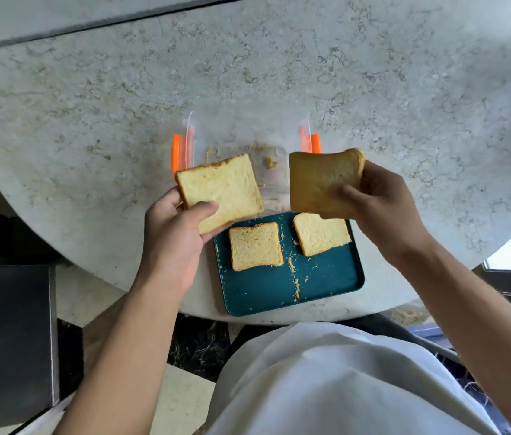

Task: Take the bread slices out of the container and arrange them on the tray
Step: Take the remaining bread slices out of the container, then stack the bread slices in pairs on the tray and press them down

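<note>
A dark teal tray [320,284] lies at the near edge of the round table. Two bread slices rest on its far half, one on the left [254,246] and one on the right [321,234]. My left hand [175,237] holds a third bread slice [221,188] above the tray's far left corner. My right hand [382,211] grips a fourth bread slice [320,180], tilted, above the tray's far right. Behind them stands a clear container [274,171] with orange clips; only crumbs show inside it.
The grey stone table [247,73] spreads far beyond the container. Crumbs lie in a line down the tray's middle. A dark box or stool [9,337] stands on the floor at the left. My white shirt fills the bottom of the view.
</note>
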Available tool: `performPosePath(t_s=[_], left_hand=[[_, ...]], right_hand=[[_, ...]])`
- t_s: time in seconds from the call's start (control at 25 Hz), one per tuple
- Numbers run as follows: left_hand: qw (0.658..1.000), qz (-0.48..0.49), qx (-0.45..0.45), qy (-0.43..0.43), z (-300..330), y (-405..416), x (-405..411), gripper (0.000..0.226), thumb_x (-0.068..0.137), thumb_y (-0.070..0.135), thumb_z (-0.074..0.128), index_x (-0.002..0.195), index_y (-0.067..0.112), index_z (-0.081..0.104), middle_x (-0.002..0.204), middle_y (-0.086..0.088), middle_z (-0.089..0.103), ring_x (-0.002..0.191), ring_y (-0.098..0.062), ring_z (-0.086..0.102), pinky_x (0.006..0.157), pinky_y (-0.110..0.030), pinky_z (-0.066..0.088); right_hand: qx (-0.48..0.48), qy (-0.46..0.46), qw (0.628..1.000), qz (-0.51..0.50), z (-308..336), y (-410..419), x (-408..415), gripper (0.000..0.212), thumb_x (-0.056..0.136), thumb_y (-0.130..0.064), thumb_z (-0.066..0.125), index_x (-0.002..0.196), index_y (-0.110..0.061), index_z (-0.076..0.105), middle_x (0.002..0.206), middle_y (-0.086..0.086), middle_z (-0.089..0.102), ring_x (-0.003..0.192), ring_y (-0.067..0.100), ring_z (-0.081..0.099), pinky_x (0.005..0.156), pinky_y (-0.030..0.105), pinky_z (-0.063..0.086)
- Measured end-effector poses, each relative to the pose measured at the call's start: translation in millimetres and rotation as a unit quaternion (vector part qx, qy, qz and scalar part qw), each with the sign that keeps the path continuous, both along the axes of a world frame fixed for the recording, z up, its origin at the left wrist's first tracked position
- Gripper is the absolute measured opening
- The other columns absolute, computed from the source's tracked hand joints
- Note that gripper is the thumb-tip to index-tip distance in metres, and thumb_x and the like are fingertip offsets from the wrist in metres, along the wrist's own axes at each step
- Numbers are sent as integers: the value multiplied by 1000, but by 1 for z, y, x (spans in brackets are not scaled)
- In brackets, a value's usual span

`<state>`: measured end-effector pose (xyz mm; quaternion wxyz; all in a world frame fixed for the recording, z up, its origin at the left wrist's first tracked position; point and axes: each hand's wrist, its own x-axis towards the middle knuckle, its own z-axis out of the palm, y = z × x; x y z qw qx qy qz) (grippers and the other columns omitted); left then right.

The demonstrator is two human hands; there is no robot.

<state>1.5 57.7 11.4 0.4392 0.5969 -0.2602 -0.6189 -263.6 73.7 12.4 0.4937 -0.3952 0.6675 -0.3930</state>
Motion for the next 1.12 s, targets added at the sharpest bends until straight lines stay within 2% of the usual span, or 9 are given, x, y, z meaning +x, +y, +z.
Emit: performPosePath(t_s=[0.2,0.28,0.48,0.64,0.76,0.84,0.92,1.0,1.12], left_hand=[[997,-35,40,55,-16,48,-6,25,85,-12,58,105,0,67,107,-19,76,101,-35,73,78,-46,63],[995,-49,60,59,-28,67,-11,27,80,-5,65,106,1,67,107,-19,76,101,-35,73,79,-46,63],[990,-19,140,20,-63,94,-34,19,88,-7,61,100,6,70,105,-14,78,96,-30,75,73,-44,62],[981,33,191,4,-86,111,-54,19,89,-6,61,107,-2,66,115,-21,70,108,-37,67,73,-47,63],[976,62,208,-18,-96,119,-61,19,88,-7,62,107,-3,66,114,-21,69,105,-38,67,69,-45,63],[975,75,208,-35,-98,121,-62,18,88,-6,63,104,-1,68,111,-19,71,101,-36,69,71,-47,63],[975,71,198,-67,-99,119,-62,20,87,-3,64,104,5,69,110,-16,72,100,-33,69,79,-50,62],[973,56,185,-126,-101,116,-63,24,85,3,65,108,11,68,111,-12,72,100,-31,68,86,-52,60],[954,20,167,-247,-101,115,-68,39,83,14,66,122,17,59,108,1,68,95,-16,63,73,-36,53]], right_hand=[[45,-39,998,23,-24,57,-28,20,80,-13,66,98,-4,69,92,19,72,86,25,68,81,47,57],[77,-32,995,57,-40,72,-33,18,81,-13,67,97,-7,71,88,10,73,84,19,66,82,43,54],[146,12,985,89,-77,81,-42,13,87,-8,65,86,-18,74,75,-6,73,72,13,66,57,22,50],[162,61,979,106,-97,84,-43,7,87,-14,62,93,-15,65,87,5,70,75,20,63,61,32,48],[126,153,971,133,-108,94,-45,21,86,-21,61,104,-17,52,88,2,64,70,15,60,46,19,43],[80,173,972,138,-111,102,-47,41,86,-21,62,124,-19,46,94,-2,62,74,11,61,43,14,42],[48,190,972,132,-112,107,-50,60,86,-21,63,142,-16,40,112,2,63,89,16,64,58,11,46],[33,224,966,126,-114,109,-53,68,87,-20,65,149,-13,37,133,10,57,112,25,60,82,26,51],[22,250,958,140,-115,113,-57,68,91,-23,65,151,-12,37,144,13,50,122,28,57,91,31,48]])
